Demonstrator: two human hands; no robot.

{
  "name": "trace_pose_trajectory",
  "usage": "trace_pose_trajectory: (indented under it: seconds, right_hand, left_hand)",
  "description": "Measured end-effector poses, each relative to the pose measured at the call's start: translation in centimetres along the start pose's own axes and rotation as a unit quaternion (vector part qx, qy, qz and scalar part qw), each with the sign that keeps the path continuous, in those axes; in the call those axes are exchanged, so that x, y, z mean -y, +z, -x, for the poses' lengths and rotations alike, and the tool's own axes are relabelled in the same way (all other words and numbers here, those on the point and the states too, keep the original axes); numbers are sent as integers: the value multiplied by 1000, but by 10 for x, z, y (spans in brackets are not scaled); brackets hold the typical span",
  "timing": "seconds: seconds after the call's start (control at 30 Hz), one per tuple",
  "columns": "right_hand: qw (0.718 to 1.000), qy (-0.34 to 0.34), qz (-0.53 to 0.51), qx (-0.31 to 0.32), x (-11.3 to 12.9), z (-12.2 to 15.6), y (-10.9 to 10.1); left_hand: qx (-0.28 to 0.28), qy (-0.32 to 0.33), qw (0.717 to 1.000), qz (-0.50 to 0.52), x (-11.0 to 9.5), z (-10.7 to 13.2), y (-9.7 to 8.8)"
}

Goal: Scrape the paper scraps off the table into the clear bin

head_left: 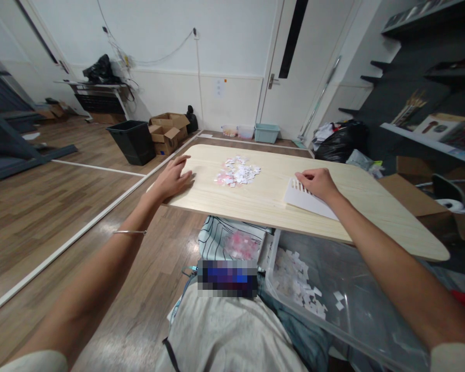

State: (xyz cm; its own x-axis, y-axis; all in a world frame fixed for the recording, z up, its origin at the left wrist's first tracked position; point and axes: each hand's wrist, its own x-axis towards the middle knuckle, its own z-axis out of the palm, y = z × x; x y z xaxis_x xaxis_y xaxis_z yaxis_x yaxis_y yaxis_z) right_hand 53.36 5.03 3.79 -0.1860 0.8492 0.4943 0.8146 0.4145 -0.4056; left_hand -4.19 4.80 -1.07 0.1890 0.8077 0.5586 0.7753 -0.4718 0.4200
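Right hand [316, 182]: fingers curled and gathered at the far end of a white slotted sheet [303, 200], thumb close to the index finger; whether anything is pinched between them cannot be told. Sheet: lying on the pale wood-grain tabletop [271, 206], directly beneath and just nearer the body than the right fingertips, row of slots at its far end, long axis slanting from far left to near right, roughly in line with the right forearm, which covers its near end. Left hand [174, 178]: loosely spread, palm down, nothing visible in it, at the left edge of the tabletop; metal bangle [129, 232] on the wrist. Pile of small white square chips [241, 173]: on the tabletop between the two hands, touching neither; to the left of the right hand and the sheet, to the right of the left hand, which is the nearer of the two; some pinkish bits and clear film among the chips. Below the near edge: translucent plastic tub [372, 294], loose white pieces [294, 279] mostly along its left side; beside it, striped fabric [213, 235] bearing pink pieces [241, 244]. On the floor beyond: black waste bin [132, 142], open cardboard boxes [166, 138], pale teal basket [266, 133].
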Motion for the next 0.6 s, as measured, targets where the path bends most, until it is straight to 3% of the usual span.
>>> trace_pose_trajectory:
  seconds: [0.2,0.33,0.5,0.6]
  right_hand:
    - [1000,6,14,-1,0,0,0]
    - [1000,1,15,-6,3,0,0]
    - [1000,-5,12,-12,3,0,0]
    - [1000,-3,16,-3,0,0,0]
  left_hand:
    - [-28,-61,998,-5,-3,-3,1]
    - [57,-118,990,-51,-22,2,-11]
    - [14,-214,977,-19,-40,10,-20]
    - [16,-225,974,-35,-40,11,-21]
